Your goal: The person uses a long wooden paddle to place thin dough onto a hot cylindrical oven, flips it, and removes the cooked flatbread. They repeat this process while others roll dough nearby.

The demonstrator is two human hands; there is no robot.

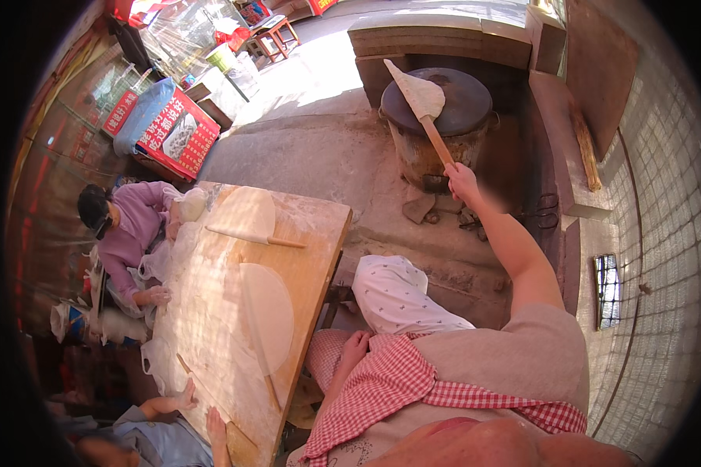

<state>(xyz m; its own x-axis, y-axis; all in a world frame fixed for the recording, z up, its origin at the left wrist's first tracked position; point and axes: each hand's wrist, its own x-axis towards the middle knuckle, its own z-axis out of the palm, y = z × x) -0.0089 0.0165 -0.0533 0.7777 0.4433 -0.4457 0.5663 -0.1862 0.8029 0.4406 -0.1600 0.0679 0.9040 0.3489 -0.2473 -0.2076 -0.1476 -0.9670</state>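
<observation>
My right hand [462,182] grips one end of a wooden rolling pin [438,140], held out over a round stove. A thin sheet of dough [416,93] hangs folded on the far part of the pin, above the dark round griddle plate [470,96]. Whether the dough touches the plate I cannot tell. My left hand [356,345] rests in my lap by the red checked apron [380,379], its fingers curled, with nothing seen in it. On the floured wooden table [321,233] to the left lie two thin dough rounds [277,321], each with a rolling pin.
Two people work at the table's far side; one in purple [137,219] has floury hands, the other [152,432] rolls with a thin pin [216,403]. Stone slabs [438,41] stand behind the stove. Broken bricks [419,207] lie at its foot. A wire mesh [672,233] covers the right side.
</observation>
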